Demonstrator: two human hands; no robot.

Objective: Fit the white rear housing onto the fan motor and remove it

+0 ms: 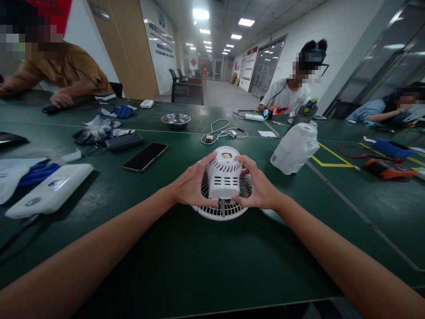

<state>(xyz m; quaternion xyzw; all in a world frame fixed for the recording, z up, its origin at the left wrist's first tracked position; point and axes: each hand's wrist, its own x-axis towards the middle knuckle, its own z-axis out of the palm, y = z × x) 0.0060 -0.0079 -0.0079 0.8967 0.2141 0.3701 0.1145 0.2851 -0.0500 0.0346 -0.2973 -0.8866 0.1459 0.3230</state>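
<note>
Vented white housing [224, 179] sits over a round grille [223, 218] on the green table [199, 266], directly between the 2 hands, its long axis pointing away from the person. Left hand [190, 185] and right hand [264, 188] grasp its opposite sides, neither clearly nearer.

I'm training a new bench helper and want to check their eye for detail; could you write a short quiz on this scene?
1. True or false: the left hand and the right hand both touch the white vented housing.
2. What shows beneath the housing?
A) a metal bowl
B) a round slatted grille
C) a dark phone
3. Fill in the blank: the tape on the table, off to the right, is ____ in colour.

Key: 1 true; 2 B; 3 yellow
</note>
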